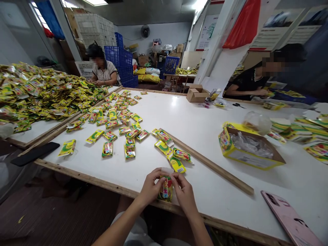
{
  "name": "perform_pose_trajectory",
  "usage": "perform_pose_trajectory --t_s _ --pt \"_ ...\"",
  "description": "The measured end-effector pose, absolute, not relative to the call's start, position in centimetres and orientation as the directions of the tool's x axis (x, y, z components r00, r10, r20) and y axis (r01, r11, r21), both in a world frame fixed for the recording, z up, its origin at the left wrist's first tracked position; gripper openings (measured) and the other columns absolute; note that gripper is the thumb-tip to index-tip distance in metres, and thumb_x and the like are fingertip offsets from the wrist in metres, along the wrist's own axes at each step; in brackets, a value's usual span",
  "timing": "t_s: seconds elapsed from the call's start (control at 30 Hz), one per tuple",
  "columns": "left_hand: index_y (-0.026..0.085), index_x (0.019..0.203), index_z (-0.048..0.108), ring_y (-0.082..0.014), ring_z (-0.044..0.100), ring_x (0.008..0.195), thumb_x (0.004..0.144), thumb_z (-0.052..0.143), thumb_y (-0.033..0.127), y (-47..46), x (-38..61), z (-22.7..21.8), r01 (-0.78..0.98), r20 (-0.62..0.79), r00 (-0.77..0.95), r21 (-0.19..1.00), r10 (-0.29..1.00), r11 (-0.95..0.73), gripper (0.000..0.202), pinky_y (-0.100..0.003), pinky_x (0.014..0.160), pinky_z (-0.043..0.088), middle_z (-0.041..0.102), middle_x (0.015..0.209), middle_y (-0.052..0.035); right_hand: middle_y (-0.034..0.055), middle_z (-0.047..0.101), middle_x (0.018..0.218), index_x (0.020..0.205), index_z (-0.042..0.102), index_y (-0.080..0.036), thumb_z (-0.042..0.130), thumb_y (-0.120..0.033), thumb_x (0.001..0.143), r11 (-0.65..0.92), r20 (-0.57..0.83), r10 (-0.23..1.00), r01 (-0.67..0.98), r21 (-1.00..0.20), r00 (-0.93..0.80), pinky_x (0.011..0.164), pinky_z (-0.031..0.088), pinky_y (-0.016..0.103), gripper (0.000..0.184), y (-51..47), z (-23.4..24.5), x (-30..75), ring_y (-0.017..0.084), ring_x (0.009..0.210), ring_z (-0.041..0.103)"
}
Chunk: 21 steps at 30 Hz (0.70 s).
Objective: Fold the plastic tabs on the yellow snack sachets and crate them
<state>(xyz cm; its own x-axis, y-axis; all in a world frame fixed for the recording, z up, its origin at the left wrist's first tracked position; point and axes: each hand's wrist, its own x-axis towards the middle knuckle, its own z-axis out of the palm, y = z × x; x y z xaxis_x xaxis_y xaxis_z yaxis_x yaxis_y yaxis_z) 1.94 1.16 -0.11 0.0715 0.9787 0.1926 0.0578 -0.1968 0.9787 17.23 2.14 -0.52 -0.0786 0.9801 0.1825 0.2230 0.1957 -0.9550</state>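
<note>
A small yellow-and-green printed box (166, 192) stands at the table's near edge, its pale flap (167, 170) raised at the top. My left hand (151, 185) pinches the box's upper left side, thumb in front. On the opposite side, my right hand (183, 192) grips the upper right corner by the flap, with fingers bent. Just beyond my hands lie several similar boxes (181, 154) in a short row, some with open flaps. More of these boxes (130, 133) are scattered to the left.
A wooden strip (210, 163) lies diagonally on the white table (159, 106). To the right are an open carton (251, 159) holding clear plastic bags and a pink phone (287, 215). A large heap of boxes (51, 92) fills the left. Two people sit across the table.
</note>
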Motion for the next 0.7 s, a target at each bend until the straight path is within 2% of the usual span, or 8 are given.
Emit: perform_pose_trajectory --t_s 0.17,0.27,0.33,0.53,0.7 --pt "0.023 0.113 0.055 -0.0183 0.063 0.092 0.085 0.057 0.023 1.1 2.4 -0.6 -0.129 0.156 0.012 0.980 0.988 -0.153 0.029 -0.032 0.084 0.050 0.066 0.099 -0.0038 0.0071 0.070 0.100 0.105 0.061 -0.021 0.062 -0.042 0.083 0.191 0.194 0.981 0.106 -0.976 0.020 0.081 0.054 0.035 0.030 2.0 -1.3 16.9 0.023 0.094 0.067" --pt "0.019 0.098 0.063 -0.0203 0.063 0.094 0.085 0.059 0.027 0.9 2.4 -0.3 -0.041 0.178 0.036 0.983 0.983 -0.177 0.016 -0.033 0.087 0.049 0.068 0.098 -0.0060 0.0080 0.071 0.101 0.097 0.068 -0.021 0.060 -0.040 0.085 0.229 0.227 0.973 0.184 -0.956 -0.035 0.084 0.053 0.037 0.024 1.6 -1.1 17.2 0.024 0.095 0.066" --pt "0.018 0.091 0.066 -0.0214 0.063 0.096 0.085 0.059 0.030 0.8 2.4 0.0 0.019 0.190 0.033 0.981 0.981 -0.191 0.015 -0.033 0.087 0.048 0.069 0.099 -0.0077 0.0080 0.071 0.100 0.095 0.070 -0.021 0.062 -0.039 0.084 0.251 0.244 0.968 0.220 -0.943 -0.061 0.081 0.054 0.036 0.022 1.3 -0.7 17.4 0.024 0.094 0.066" --pt "0.018 0.093 0.068 -0.0211 0.064 0.095 0.086 0.059 0.030 0.1 2.7 0.3 0.011 0.156 -0.017 0.988 0.988 -0.155 0.016 -0.032 0.086 0.049 0.070 0.102 -0.0077 0.0069 0.071 0.096 0.093 0.070 -0.021 0.062 -0.038 0.084 0.256 0.259 0.966 0.237 -0.937 -0.021 0.076 0.053 0.032 0.021 0.8 0.3 17.0 0.022 0.087 0.066" --pt "0.016 0.091 0.066 -0.0182 0.063 0.078 0.083 0.062 0.029 0.7 2.8 0.3 -0.024 0.077 -0.055 0.997 0.996 -0.078 0.015 -0.028 0.074 0.049 0.070 0.085 -0.0053 0.0042 0.070 0.080 0.085 0.067 -0.020 0.061 -0.041 0.084 0.204 0.218 0.976 0.283 -0.937 0.019 0.067 0.051 0.029 0.023 1.2 0.9 16.3 0.019 0.069 0.063"
